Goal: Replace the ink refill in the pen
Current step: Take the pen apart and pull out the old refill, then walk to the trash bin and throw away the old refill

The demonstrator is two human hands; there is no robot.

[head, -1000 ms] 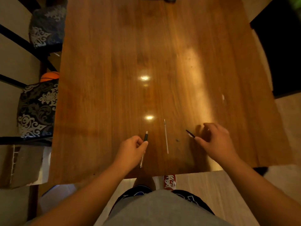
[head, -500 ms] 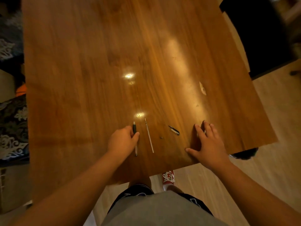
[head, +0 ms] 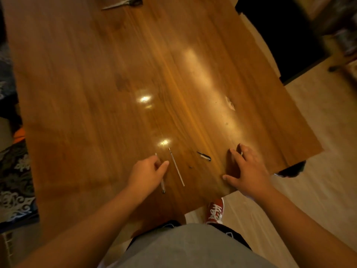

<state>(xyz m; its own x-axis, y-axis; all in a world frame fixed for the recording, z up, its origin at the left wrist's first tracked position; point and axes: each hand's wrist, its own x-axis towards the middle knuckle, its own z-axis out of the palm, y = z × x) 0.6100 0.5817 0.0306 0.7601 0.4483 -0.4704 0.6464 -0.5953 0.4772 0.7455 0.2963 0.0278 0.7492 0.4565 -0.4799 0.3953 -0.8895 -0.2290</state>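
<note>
My left hand (head: 148,172) is closed around the pen barrel (head: 162,185), which lies low over the wooden table (head: 96,93). The barrel's dark end points toward me and a pale end sticks out beyond my fingers. Just right of it a thin white ink refill (head: 176,167) lies on the table. Further right lie a tiny dark part (head: 190,167) and the short dark pen tip piece (head: 203,156). My right hand (head: 248,171) rests flat on the table near the right edge, fingers spread. A small pale sliver shows between its fingers.
Scissors (head: 121,3) lie at the table's far edge. A patterned chair cushion (head: 15,180) is at the left, and a dark cabinet (head: 280,35) stands at the right. The near table edge runs just below my hands, with my red shoe (head: 215,210) on the floor.
My right hand has let go of the pen tip piece, which now lies on the table, and has settled flat to its right. My left hand keeps its hold on the barrel. The view has shifted.
</note>
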